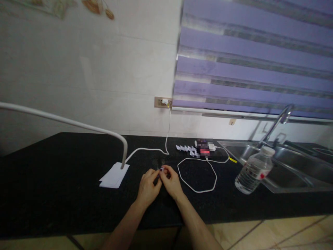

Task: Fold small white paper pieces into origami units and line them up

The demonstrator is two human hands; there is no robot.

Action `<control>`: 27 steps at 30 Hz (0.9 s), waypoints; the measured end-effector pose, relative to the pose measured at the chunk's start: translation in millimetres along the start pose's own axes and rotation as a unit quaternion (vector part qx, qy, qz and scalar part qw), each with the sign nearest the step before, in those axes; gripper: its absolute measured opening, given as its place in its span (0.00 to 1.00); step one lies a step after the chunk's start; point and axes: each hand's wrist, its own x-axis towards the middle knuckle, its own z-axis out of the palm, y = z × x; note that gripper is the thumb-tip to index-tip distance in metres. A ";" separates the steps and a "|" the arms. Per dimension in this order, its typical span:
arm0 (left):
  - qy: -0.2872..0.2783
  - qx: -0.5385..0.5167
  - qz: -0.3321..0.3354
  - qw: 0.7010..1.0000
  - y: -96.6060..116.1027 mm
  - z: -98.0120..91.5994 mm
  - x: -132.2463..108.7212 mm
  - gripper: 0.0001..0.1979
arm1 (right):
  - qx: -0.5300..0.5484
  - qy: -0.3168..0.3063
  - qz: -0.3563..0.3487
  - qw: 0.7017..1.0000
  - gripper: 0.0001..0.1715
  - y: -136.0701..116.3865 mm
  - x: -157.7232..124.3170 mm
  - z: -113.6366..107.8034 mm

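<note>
Over the black countertop, my left hand and my right hand meet with their fingertips close together. Both pinch a small folded piece of white paper, mostly hidden by the fingers. To the left of my hands lies a small stack of white paper sheets. Beyond my right hand, several small folded paper pieces sit in a row near the wall.
A white cable loops right of my hands, beside a blurred-out device. A large water bottle stands by the steel sink and faucet. Another white cord crosses the left side. A charger is plugged into the wall.
</note>
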 end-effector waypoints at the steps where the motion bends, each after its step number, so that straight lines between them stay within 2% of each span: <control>1: 0.002 -0.016 -0.007 1.000 -0.2 -0.5 0.4 0.12 | 0.006 -0.010 -0.002 1.000 0.15 -2.3 -0.8 -0.3; 4: 0.019 -0.095 -0.034 0.995 -1.9 -2.7 2.7 0.10 | 0.020 -0.034 -0.012 0.999 0.15 -7.8 -1.7 -2.1; 7: 0.047 -0.201 -0.093 0.974 -5.0 -5.2 5.8 0.10 | 0.025 0.004 -0.011 1.000 0.14 -9.3 0.4 -5.1; 10: 0.055 -0.315 -0.205 0.925 -7.9 -5.3 8.0 0.11 | 0.025 0.033 -0.018 0.999 0.13 -9.4 2.9 -7.9; 13: 0.051 -0.439 -0.268 0.856 -9.1 -2.9 8.7 0.14 | 0.021 0.003 -0.051 0.998 0.10 -11.7 2.7 -8.5; 15: 0.040 -0.490 -0.276 0.826 -8.7 -1.8 8.6 0.14 | 0.019 -0.014 -0.066 0.998 0.10 -13.6 1.5 -7.7; 17: 0.026 -0.515 -0.278 0.810 -7.5 -2.3 8.4 0.12 | 0.017 -0.020 -0.072 0.997 0.09 -14.7 0.7 -6.9; 24: -0.022 -0.568 -0.266 0.779 -0.4 -9.3 8.7 0.11 | 0.014 -0.025 -0.081 0.996 0.08 -12.1 2.0 -9.2; 27: -0.023 -0.574 -0.271 0.772 0.8 -10.2 8.8 0.09 | 0.014 -0.029 -0.080 0.996 0.08 -12.8 2.0 -9.7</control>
